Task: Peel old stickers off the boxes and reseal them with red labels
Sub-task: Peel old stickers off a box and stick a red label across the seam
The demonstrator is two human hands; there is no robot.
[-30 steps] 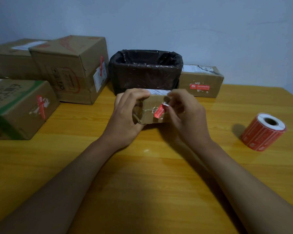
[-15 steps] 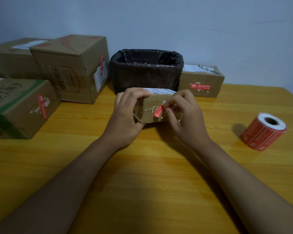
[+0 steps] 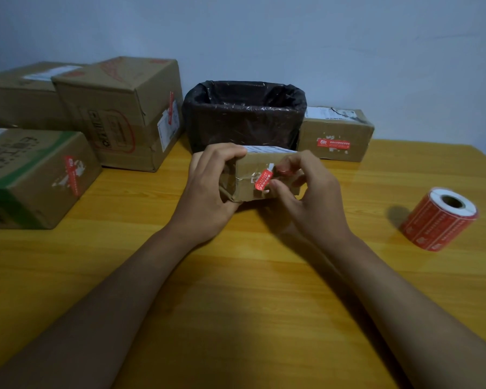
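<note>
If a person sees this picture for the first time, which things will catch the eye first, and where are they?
At the centre, the left hand grips a small cardboard box while the right hand pinches a half-peeled red sticker on its front. A bright roll of red labels lies on the yellow wooden table at the right. Behind the hands stands a bin with a black liner, with larger boxes at the left.

Dim, bluish, soft-focus view; wide-angle bending at edges.

Brown small box (image 3: 247, 175), red sticker (image 3: 263, 179); red label roll (image 3: 436, 223); black bin liner (image 3: 244, 113); yellow woodgrain table (image 3: 236, 304).
</note>
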